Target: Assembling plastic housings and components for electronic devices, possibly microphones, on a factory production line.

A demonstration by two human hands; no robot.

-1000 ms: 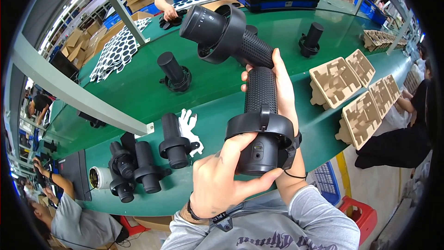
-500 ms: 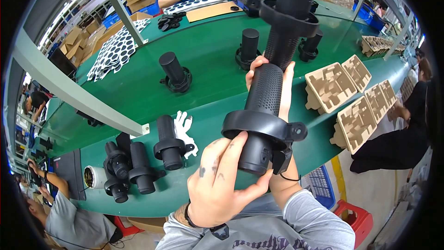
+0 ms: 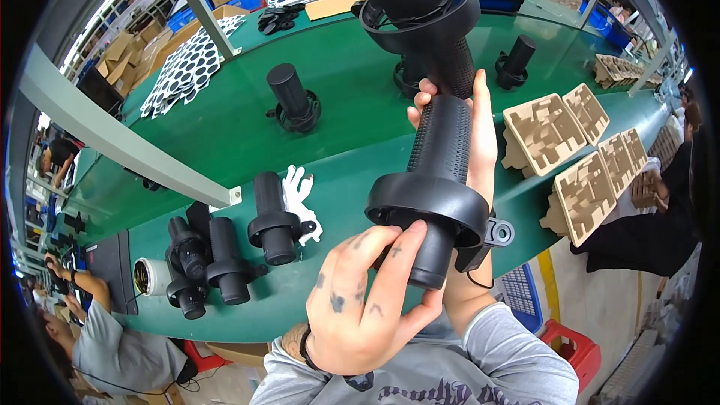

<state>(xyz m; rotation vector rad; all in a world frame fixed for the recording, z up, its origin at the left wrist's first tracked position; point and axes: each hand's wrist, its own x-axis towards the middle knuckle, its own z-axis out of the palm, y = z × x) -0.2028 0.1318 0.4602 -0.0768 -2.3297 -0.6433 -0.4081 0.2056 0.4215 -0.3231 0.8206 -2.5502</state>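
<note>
Slippage worries us: our right hand (image 3: 469,142) wraps the black controller (image 3: 435,180) handle, left hand (image 3: 367,307) pinches its lower stub, held above the tabletop (image 3: 345,97); a loosened grip drops it.

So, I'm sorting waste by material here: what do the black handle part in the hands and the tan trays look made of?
The black handle part looks like matte moulded plastic: even black, with a finely dotted grip texture, possibly rubbery there. The tan trays look like moulded paper pulp: dull, fibrous beige with soft-edged pressed pockets. The left hand and right hand hold the part.
</note>
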